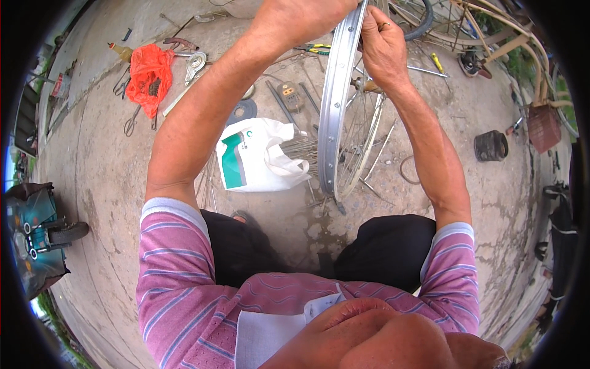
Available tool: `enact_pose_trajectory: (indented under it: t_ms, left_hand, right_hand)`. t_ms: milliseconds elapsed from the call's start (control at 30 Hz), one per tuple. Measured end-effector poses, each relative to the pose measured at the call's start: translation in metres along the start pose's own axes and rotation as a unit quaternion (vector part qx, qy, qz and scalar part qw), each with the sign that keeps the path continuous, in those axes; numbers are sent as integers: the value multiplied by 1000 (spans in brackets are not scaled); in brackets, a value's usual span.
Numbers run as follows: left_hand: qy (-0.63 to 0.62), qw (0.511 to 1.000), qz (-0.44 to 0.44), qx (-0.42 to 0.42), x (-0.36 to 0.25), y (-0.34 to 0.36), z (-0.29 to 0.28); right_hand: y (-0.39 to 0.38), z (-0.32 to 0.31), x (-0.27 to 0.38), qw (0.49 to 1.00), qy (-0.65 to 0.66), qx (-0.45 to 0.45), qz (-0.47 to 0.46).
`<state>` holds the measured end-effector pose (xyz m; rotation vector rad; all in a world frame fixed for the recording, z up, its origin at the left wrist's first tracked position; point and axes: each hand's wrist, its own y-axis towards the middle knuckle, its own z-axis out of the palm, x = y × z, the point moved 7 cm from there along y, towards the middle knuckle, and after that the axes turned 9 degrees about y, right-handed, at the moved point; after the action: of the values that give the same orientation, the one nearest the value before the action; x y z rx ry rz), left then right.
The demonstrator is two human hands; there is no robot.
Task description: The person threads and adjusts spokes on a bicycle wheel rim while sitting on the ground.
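Note:
An upright silver bicycle rim [335, 104] rises across the middle of the view, with spoked wheel parts [362, 147] behind its lower half. My left hand [316, 13] is closed at the top edge, against the rim's upper part; what its fingers hold is partly hidden. My right hand [384, 49] is closed just right of the rim's top, its fingertips at the rim around something small that I cannot make out. Below my hands lie a white plastic bag with a green panel [252, 157] and loose spokes [304, 150].
On the concrete ground [98, 154] lie an orange bag [150, 71], pliers [316, 50], several tools, a yellow screwdriver [437, 63] and a black cylinder [490, 145]. Bicycle frames [510, 46] stand at upper right. A teal vehicle [37, 243] is at the left edge.

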<state>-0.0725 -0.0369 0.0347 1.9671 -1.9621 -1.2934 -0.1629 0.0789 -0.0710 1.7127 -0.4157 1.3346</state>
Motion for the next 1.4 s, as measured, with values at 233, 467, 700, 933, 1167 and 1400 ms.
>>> enact_pose_trajectory:
  t_ms: [233,467,700,933,1167,1400]
  left_hand:
    - [54,997,41,31,-5,3,-6]
    - [-3,997,-19,80,3,5,-6]
    - [67,995,33,62,0,6,-7]
    - [18,998,-15,52,0,2,-5]
    - [-14,992,-102,73,-8,-2,-10]
    - [-13,992,-113,57,6,-6,6]
  right_hand:
    - [1,0,-3,1000,-9,2,-3]
    - [1,3,7,999,-35,5,-6]
    - [5,4,1,998,-47,16,-35]
    - [4,8,2,1000,-2,28,0]
    - [7,8,-1,999,3,33,-25]
    - [8,14,6,993,61,28,-93]
